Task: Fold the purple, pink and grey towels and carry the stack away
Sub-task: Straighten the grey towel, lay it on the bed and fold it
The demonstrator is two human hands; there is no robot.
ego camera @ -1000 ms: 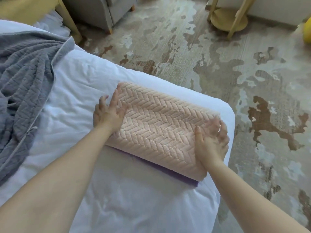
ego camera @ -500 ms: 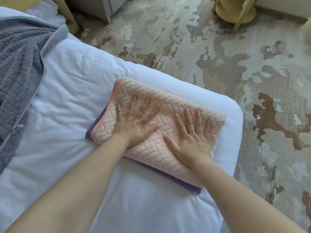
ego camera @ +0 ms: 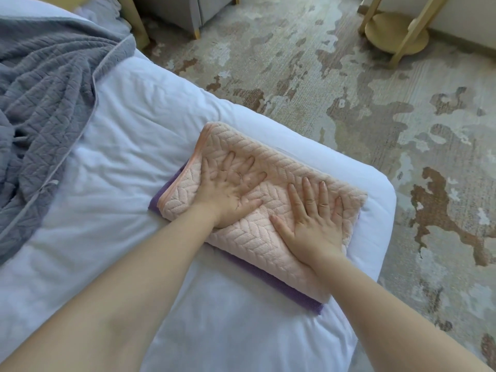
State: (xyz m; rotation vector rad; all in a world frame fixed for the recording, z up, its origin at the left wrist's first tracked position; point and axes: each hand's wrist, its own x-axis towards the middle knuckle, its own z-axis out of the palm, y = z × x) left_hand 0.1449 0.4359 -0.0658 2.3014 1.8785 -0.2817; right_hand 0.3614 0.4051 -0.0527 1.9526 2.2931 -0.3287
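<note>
Pressing flat is where you're at now: your left hand [ego camera: 230, 194] and right hand [ego camera: 314, 224] both lie palm-down on the folded pink towel [ego camera: 281, 167], fingers straight & spread, gripping nothing. A sec ago the hands were at the towel's two ends, the right one curled round the right end. Since then they've come onto the top face, and over the last half sec they've barely shifted. Left hand covers the left half, right hand the right half, with the thumbs near each other but apart.

The pink towel sits on the folded purple towel [ego camera: 268, 280], whose edge shows along the near side & at the left corner. The pair lies at the corner of the white bed [ego camera: 134, 130], close to the edge above the carpet [ego camera: 349, 76]. The grey towel [ego camera: 45, 89] is unfolded, bunched at the bed's far left, well apart from the stack.

My read: 2 of 3 are folded & stacked, and pink is just getting smoothed. Grey comes next, then the carry.
</note>
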